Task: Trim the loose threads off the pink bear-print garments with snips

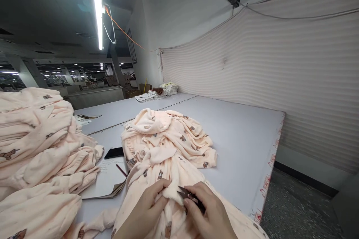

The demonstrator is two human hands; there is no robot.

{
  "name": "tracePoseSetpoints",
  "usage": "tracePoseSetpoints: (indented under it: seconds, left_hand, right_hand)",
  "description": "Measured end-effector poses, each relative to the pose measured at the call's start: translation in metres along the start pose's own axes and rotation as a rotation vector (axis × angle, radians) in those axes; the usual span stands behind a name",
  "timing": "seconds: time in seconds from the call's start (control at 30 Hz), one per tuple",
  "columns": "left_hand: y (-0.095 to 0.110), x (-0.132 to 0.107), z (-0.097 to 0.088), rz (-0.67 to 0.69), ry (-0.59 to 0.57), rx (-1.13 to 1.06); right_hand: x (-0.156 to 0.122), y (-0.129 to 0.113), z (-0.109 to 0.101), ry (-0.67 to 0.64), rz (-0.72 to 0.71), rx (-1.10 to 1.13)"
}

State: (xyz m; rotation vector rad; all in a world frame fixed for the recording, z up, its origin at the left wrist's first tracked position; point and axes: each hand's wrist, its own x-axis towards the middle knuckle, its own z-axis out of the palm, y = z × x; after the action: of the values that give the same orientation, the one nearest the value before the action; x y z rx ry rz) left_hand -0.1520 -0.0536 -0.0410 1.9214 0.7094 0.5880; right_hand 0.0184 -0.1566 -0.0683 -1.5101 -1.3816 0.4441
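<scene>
A pale peach, fluffy garment (193,173) with small brown bear prints lies spread on the table in front of me. My left hand (150,203) pinches a fold of it between thumb and fingers. In my right hand (207,209) is a pair of dark thread snips (186,195), their pointed blades apart and directed left at the pinched fabric. The handle end of the snips is mostly covered by my fingers. Just beyond, a bunched peach garment (168,130) with the same print rests on the table.
A high pile of peach garments (36,138) stands at the left. Between pile and garment lie a black phone (114,152), a notepad (105,179) and a pencil (121,170). Stacked cloth (169,88) sits at the table's far end. The table edge (270,160) runs along the right.
</scene>
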Motion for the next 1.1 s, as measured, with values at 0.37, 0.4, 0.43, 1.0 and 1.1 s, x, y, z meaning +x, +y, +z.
tracePoseSetpoints:
  seconds: [0.37,0.4,0.43,1.0,1.1]
  left_hand:
    - [-0.013,0.012,-0.015,-0.239,-0.011,-0.328]
    - [-0.015,0.014,-0.017,-0.327,0.008,-0.437]
    - [-0.017,0.016,-0.018,-0.392,0.044,-0.535]
    - [-0.015,0.021,-0.021,-0.370,-0.125,-0.735]
    - [-0.017,0.022,-0.021,-0.367,-0.107,-0.740]
  right_hand:
    - [0.015,0.003,0.022,0.114,0.090,-0.142]
    - [0.019,0.003,0.022,0.110,0.102,-0.160]
    - [0.021,0.003,0.021,0.098,0.119,-0.178]
    - [0.021,0.002,0.015,0.052,-0.180,-0.284]
    - [0.023,0.002,0.008,0.046,-0.063,-0.184]
